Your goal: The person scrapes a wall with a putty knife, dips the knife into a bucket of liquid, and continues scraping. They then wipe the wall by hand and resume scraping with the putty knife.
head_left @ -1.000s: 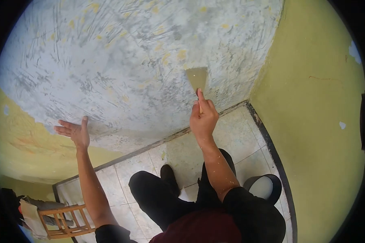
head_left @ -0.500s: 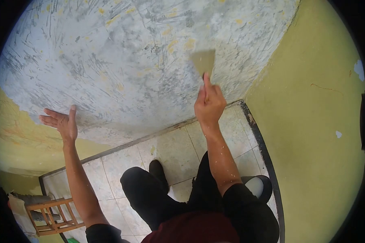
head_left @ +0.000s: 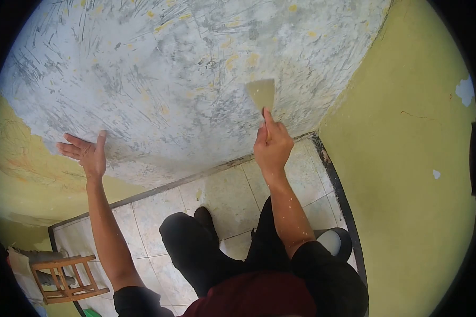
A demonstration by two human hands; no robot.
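One hand, your right (head_left: 274,146), is closed around the handle of a scraper (head_left: 262,94), forefinger stretched toward the blade. The blade lies over the scuffed pale wall (head_left: 169,79), its edge facing away from you; blur hides whether that edge touches. Your left hand (head_left: 92,156) is open, fingers spread against the same wall near the yellow paint (head_left: 24,150). Farther out are the tiled floor (head_left: 156,232), a dark bucket (head_left: 346,244) on your right and a wooden stool (head_left: 63,261) far left. You appear to be mid-scrape; the next stroke calls for a flat blade edge, firm grip and steady bracing.
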